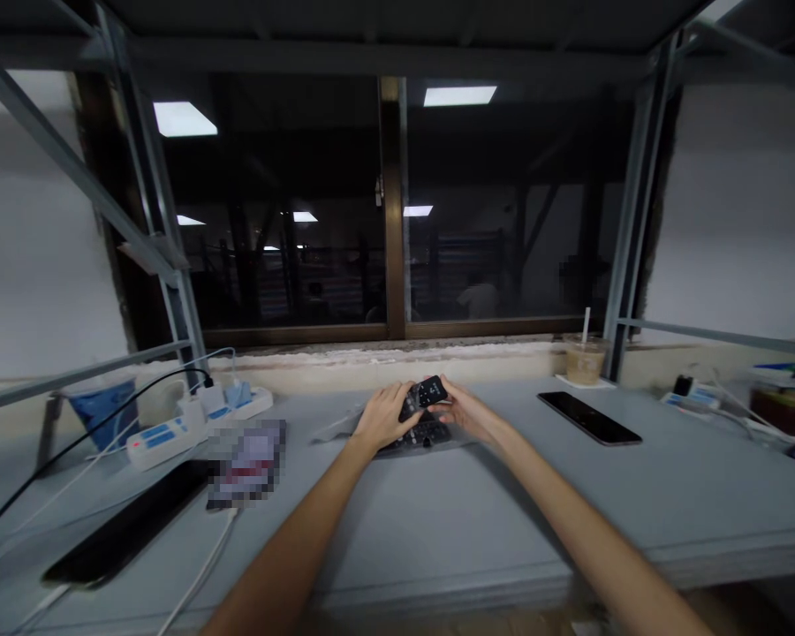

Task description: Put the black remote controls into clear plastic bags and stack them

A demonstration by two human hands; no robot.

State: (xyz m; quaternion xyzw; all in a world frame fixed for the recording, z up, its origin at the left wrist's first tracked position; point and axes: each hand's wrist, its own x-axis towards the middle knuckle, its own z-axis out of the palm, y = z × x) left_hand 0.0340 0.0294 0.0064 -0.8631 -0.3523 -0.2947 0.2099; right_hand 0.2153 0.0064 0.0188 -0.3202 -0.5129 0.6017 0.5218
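Both hands are at a black remote control [432, 389] with small pale button marks, tilted up over the middle of the desk. The fingers of my left hand [382, 417] close around its left end, hiding that part. My right hand [462, 408] pinches the other end between thumb and fingers. Just below it lies another black piece with buttons [430, 432], partly covered by my left hand. Thin clear plastic wrapping [336, 427] spreads on the desk around and under these things.
On the left are a white power strip [165, 439] with plugs and cables, a blue cup [106, 413], a black phone [132, 521] and a blurred device [248, 464]. To the right lie another phone [589, 418] and a drink cup with straw [581, 360]. Metal posts [629, 212] frame the desk.
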